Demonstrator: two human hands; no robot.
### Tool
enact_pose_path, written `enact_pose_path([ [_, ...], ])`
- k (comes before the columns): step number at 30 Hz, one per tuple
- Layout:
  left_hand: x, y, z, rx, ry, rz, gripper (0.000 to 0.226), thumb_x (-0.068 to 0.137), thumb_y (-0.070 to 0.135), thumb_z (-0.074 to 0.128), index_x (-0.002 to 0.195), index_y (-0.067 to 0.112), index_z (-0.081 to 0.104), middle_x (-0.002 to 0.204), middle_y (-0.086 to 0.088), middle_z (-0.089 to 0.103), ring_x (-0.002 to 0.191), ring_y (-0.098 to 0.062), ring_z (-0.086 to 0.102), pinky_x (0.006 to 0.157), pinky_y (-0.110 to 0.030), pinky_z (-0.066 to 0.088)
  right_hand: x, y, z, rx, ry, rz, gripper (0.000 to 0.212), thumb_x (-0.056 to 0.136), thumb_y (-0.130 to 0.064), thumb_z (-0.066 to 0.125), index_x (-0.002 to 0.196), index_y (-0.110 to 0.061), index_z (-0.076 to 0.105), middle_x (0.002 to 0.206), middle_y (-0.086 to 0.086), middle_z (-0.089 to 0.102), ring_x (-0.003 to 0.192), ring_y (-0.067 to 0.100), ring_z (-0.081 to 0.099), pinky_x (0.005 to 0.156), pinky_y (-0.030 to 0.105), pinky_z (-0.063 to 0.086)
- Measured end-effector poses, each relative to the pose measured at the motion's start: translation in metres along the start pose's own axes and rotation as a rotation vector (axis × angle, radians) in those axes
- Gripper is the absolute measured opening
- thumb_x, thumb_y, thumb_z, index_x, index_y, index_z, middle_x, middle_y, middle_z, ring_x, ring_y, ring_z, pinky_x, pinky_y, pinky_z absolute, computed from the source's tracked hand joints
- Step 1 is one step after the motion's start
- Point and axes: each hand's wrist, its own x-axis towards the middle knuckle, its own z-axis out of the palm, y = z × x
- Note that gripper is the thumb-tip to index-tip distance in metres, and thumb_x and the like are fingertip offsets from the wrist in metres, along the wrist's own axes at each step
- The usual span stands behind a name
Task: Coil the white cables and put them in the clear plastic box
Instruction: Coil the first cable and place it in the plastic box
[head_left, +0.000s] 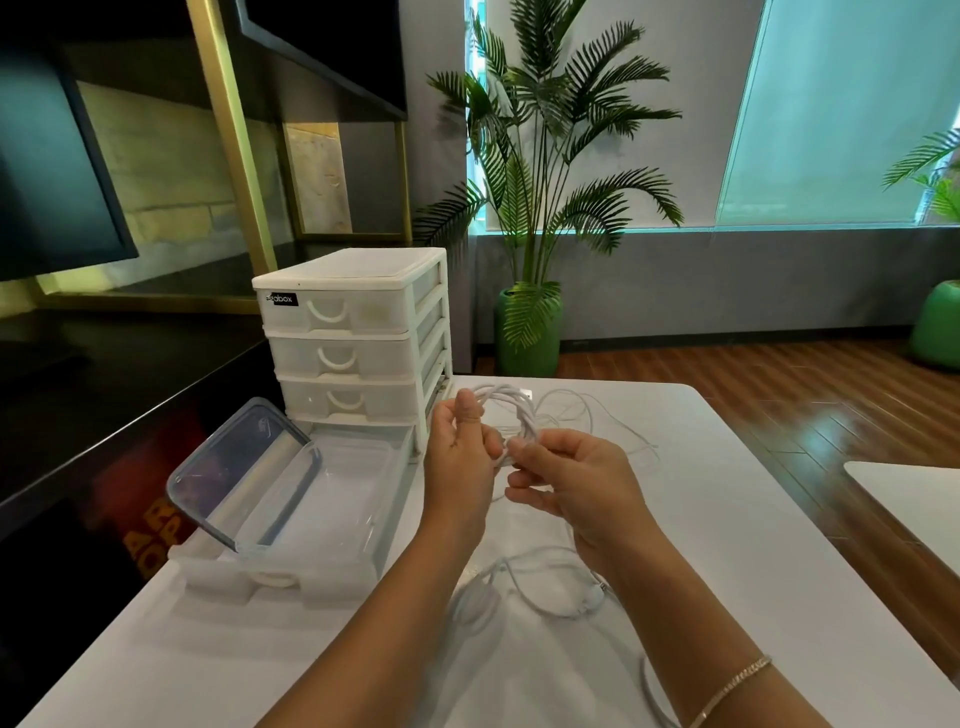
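Hands (524, 462) curled around coiled cable (506, 410)

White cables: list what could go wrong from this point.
1. The coil is held only by the left hand and right hand; loose strands trailing behind may snag.
2. Another cable lies under the forearms and could be dragged.
3. The lid leaning on the clear plastic box may topple.

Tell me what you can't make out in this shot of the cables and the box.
Head view only:
- Coil: its near side hidden behind the left hand and right hand.
- Loose cable: blurred; runs under the right forearm.
- Clear box: its contents unclear through the lid leaning over it.
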Motion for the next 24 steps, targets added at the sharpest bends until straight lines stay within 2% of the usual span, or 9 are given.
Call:
enact_pose_path([
  [3, 0.001, -0.001, 0.000, -0.056, -0.176, -0.063, 0.030, 0.099, 0.037, 0.030, 0.086, 0.020, 0.050, 0.061, 0.000, 0.051, 0.059, -0.010, 0.046, 0.061, -0.023, 0.041, 0.004, -0.002, -0.007, 0.099, 0.082, 0.044, 0.008, 0.084, -0.008, 0.064, 0.078, -0.004, 0.066, 0.066, 0.011, 0.065, 0.055, 0.015, 0.062, 0.053, 0.023, 0.057],
  [4, 0.001, -0.001, -0.002, -0.063, -0.247, -0.079, 0.024, 0.098, 0.035, 0.039, 0.086, 0.018, 0.050, 0.062, 0.000, 0.052, 0.062, -0.012, 0.046, 0.062, -0.025, 0.041, 0.005, -0.003, -0.010, 0.123, 0.089, 0.051, 0.009, 0.084, -0.005, 0.062, 0.076, -0.003, 0.065, 0.065, 0.012, 0.064, 0.053, 0.014, 0.061, 0.052, 0.023, 0.057],
  [6, 0.003, -0.001, -0.007, -0.011, -0.372, -0.095, 0.016, 0.082, 0.027, 0.060, 0.087, 0.017, 0.050, 0.068, 0.000, 0.052, 0.067, -0.013, 0.048, 0.064, -0.025, 0.044, 0.006, -0.004, -0.013, 0.139, 0.081, 0.047, 0.010, 0.084, -0.001, 0.060, 0.075, -0.003, 0.065, 0.064, 0.012, 0.064, 0.049, 0.013, 0.061, 0.049, 0.022, 0.056],
  [8, 0.004, -0.003, -0.012, 0.043, -0.442, -0.087, 0.028, 0.073, 0.011, 0.068, 0.091, 0.018, 0.048, 0.071, 0.000, 0.052, 0.069, -0.011, 0.050, 0.067, -0.023, 0.047, 0.006, -0.005, -0.015, 0.148, 0.059, 0.053, 0.010, 0.083, 0.000, 0.059, 0.075, -0.002, 0.066, 0.063, 0.012, 0.064, 0.048, 0.013, 0.061, 0.048, 0.022, 0.055],
  [10, 0.003, -0.002, -0.014, 0.091, -0.435, -0.054, 0.032, 0.076, 0.000, 0.069, 0.093, 0.019, 0.050, 0.072, 0.001, 0.054, 0.069, -0.011, 0.052, 0.067, -0.021, 0.048, 0.007, -0.005, -0.016, 0.185, 0.047, 0.084, 0.012, 0.082, 0.002, 0.058, 0.073, 0.001, 0.065, 0.061, 0.013, 0.061, 0.047, 0.014, 0.058, 0.046, 0.022, 0.055],
  [16, -0.001, 0.002, -0.013, 0.157, -0.353, 0.001, 0.028, 0.077, 0.008, 0.072, 0.093, 0.022, 0.055, 0.079, 0.001, 0.064, 0.076, -0.015, 0.063, 0.074, -0.027, 0.056, 0.008, -0.006, -0.019, 0.206, 0.082, 0.100, 0.015, 0.081, 0.002, 0.056, 0.068, 0.001, 0.063, 0.044, 0.005, 0.055, 0.037, 0.008, 0.051, 0.042, 0.020, 0.053],
  [21, -0.002, 0.002, -0.011, 0.080, -0.268, -0.012, 0.024, 0.077, 0.008, 0.071, 0.093, 0.019, 0.057, 0.085, -0.003, 0.071, 0.077, -0.018, 0.071, 0.068, -0.028, 0.059, 0.008, -0.007, -0.018, 0.132, 0.105, 0.082, 0.015, 0.083, -0.001, 0.056, 0.070, 0.001, 0.064, 0.055, 0.010, 0.052, 0.037, 0.008, 0.048, 0.042, 0.021, 0.053],
  [24, -0.001, 0.001, -0.011, 0.095, -0.244, -0.014, 0.022, 0.080, 0.009, 0.069, 0.096, 0.019, 0.058, 0.096, -0.008, 0.070, 0.084, -0.022, 0.070, 0.073, -0.033, 0.059, 0.008, -0.009, -0.020, 0.070, 0.103, 0.094, 0.015, 0.082, -0.001, 0.056, 0.070, 0.001, 0.064, 0.053, 0.010, 0.052, 0.035, 0.008, 0.047, 0.043, 0.021, 0.054],
])
